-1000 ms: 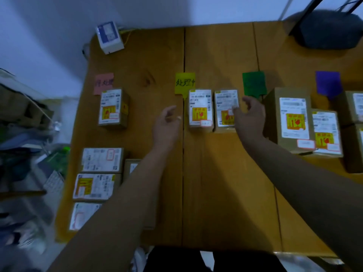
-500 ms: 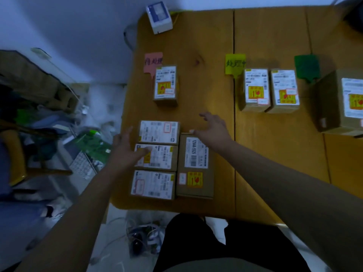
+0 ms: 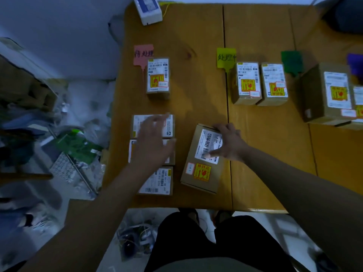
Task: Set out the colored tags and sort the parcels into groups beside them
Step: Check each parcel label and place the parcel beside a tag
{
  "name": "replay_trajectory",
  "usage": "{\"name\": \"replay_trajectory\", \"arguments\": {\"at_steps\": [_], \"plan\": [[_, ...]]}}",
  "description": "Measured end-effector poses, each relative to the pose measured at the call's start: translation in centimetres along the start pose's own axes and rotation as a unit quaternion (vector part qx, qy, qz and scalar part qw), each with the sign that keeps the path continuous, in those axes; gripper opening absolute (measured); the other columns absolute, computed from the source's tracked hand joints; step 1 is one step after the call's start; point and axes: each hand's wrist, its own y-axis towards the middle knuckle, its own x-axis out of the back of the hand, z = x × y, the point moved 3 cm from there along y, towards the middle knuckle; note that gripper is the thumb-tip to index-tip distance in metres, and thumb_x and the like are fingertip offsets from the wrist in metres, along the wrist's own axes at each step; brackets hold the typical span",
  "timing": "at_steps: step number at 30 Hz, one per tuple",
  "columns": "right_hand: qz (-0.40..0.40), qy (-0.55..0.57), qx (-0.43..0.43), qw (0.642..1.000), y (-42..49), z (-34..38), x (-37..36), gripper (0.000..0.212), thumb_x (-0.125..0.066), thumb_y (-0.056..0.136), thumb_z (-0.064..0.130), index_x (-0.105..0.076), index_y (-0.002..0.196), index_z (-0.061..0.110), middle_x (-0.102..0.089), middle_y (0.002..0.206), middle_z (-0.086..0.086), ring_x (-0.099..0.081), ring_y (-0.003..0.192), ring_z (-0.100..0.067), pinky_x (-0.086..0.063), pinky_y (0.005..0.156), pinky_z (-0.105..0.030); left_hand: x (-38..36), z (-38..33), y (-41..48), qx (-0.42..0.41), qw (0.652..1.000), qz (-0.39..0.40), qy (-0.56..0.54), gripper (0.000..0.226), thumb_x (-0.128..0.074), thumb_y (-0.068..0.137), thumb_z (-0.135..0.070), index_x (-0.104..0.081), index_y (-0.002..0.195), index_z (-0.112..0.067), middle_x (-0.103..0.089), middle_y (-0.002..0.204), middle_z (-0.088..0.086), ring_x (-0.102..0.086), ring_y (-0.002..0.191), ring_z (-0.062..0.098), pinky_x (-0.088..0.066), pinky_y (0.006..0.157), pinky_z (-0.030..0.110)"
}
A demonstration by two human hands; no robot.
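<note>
On the wooden table [image 3: 196,95] lie a pink tag [image 3: 143,54], a yellow tag [image 3: 225,56], a green tag [image 3: 291,60] and a purple tag [image 3: 354,62]. One parcel [image 3: 158,77] stands by the pink tag, two parcels [image 3: 247,83] by the yellow one, and a large box [image 3: 330,93] by the green one. My right hand [image 3: 229,144] grips a long flat parcel [image 3: 200,169] at its far right edge, thumb on the label. My left hand [image 3: 151,140], blurred with fingers spread, hovers over three stacked-in-a-row parcels [image 3: 157,181] near the front left.
A white and blue box [image 3: 149,8] sits at the table's far edge, a dark object [image 3: 343,14] at the far right. Clutter [image 3: 74,146] covers the floor beyond the table's left edge. The front edge runs just behind the long parcel.
Both hands came back from the yellow group to the front-left parcels. My right hand took hold of the long flat parcel, which has shifted right and turned askew. My left hand moved up over the row.
</note>
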Motion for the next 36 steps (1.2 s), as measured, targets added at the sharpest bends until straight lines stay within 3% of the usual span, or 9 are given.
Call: {"name": "replay_trajectory", "arguments": {"at_steps": [3, 6, 8, 12, 16, 19, 22, 26, 36], "plan": [[-0.039, 0.032, 0.027, 0.998, -0.9, -0.7, 0.5, 0.114, -0.098, 0.058, 0.046, -0.038, 0.153, 0.030, -0.031, 0.136, -0.002, -0.031, 0.131, -0.033, -0.041, 0.111, -0.051, -4.0, -4.5, 2.6, 0.011, 0.980, 0.194, -0.047, 0.105, -0.077, 0.085, -0.043, -0.005, 0.161, -0.045, -0.018, 0.170, 0.002, -0.020, 0.156, 0.025, -0.028, 0.120, 0.048], [-0.070, 0.029, 0.111, 0.991, -2.4, -0.7, 1.0, 0.105, -0.094, 0.061, 0.049, -0.040, 0.150, 0.035, -0.027, 0.134, 0.005, -0.026, 0.129, -0.021, -0.042, 0.111, -0.048, -5.8, -7.3, 4.7, 0.001, 0.954, 0.282, -0.103, 0.099, -0.078, 0.085, -0.045, -0.013, 0.161, -0.047, -0.042, 0.159, 0.005, -0.051, 0.138, 0.022, -0.045, 0.111, 0.043], [-0.098, 0.018, 0.160, 0.982, -3.5, -0.4, 1.9, 0.099, -0.092, 0.065, 0.046, -0.040, 0.149, 0.035, -0.026, 0.140, 0.005, -0.024, 0.130, -0.016, -0.045, 0.110, -0.050, -5.2, -7.9, 5.8, -0.031, 0.959, 0.263, -0.107, 0.081, -0.078, 0.085, -0.048, -0.037, 0.155, -0.045, -0.063, 0.135, -0.006, -0.064, 0.119, 0.011, -0.053, 0.101, 0.037], [-0.221, 0.067, 0.183, 0.956, -4.8, 0.0, 5.8, 0.091, -0.084, 0.079, 0.046, -0.036, 0.155, 0.031, -0.031, 0.152, -0.004, -0.036, 0.141, -0.027, -0.048, 0.109, -0.051, -2.1, -7.3, 7.2, 0.000, 0.971, 0.159, -0.176, 0.053, -0.082, 0.082, -0.039, -0.067, 0.133, -0.040, -0.069, 0.109, -0.025, -0.066, 0.100, -0.010, -0.057, 0.090, 0.029], [-0.278, 0.183, 0.101, 0.938, -4.9, 0.6, 11.5, 0.083, -0.077, 0.089, 0.049, -0.035, 0.158, 0.027, -0.043, 0.148, -0.005, -0.050, 0.126, -0.014, -0.049, 0.101, -0.040, 0.9, -6.3, 6.9, 0.145, 0.902, 0.043, -0.404, 0.050, -0.078, 0.091, -0.030, -0.062, 0.135, -0.049, -0.068, 0.124, 0.003, -0.074, 0.103, 0.027, -0.066, 0.074, 0.044], [-0.292, 0.244, 0.078, 0.921, -4.7, 1.4, 15.4, 0.073, -0.077, 0.091, 0.040, -0.042, 0.154, 0.025, -0.052, 0.142, -0.005, -0.057, 0.127, -0.022, -0.054, 0.101, -0.045, 2.2, -7.3, 6.2, 0.161, 0.868, -0.005, -0.470, 0.052, -0.073, 0.096, -0.026, -0.057, 0.144, -0.036, -0.070, 0.127, 0.009, -0.076, 0.105, 0.028, -0.065, 0.076, 0.046], [-0.233, 0.331, 0.085, 0.910, -4.7, 2.8, 17.9, 0.055, -0.073, 0.094, 0.044, -0.056, 0.144, 0.028, -0.066, 0.123, 0.007, -0.068, 0.112, -0.013, -0.064, 0.086, -0.035, 3.1, -8.8, 5.9, 0.162, 0.836, -0.031, -0.523, 0.051, -0.072, 0.096, -0.028, -0.057, 0.143, -0.037, -0.072, 0.125, 0.009, -0.076, 0.107, 0.028, -0.064, 0.079, 0.048], [-0.247, 0.326, 0.135, 0.902, -5.2, 4.4, 19.8, 0.045, -0.070, 0.096, 0.042, -0.062, 0.138, 0.029, -0.065, 0.120, 0.010, -0.065, 0.102, 0.000, -0.057, 0.060, -0.011, 4.5, -10.4, 5.7, 0.153, 0.828, -0.039, -0.538, 0.047, -0.071, 0.096, -0.029, -0.059, 0.142, -0.035, -0.075, 0.124, 0.003, -0.075, 0.110, 0.026, -0.064, 0.080, 0.050], [-0.217, 0.346, 0.133, 0.903, -5.7, 4.5, 19.6, 0.042, -0.071, 0.096, 0.039, -0.064, 0.134, 0.025, -0.067, 0.112, 0.012, -0.068, 0.099, -0.004, -0.059, 0.062, -0.014, 5.6, -10.6, 5.0, 0.172, 0.843, -0.029, -0.509, 0.044, -0.065, 0.101, -0.029, -0.057, 0.144, -0.030, -0.071, 0.129, 0.006, -0.072, 0.113, 0.029, -0.064, 0.082, 0.051]]}}
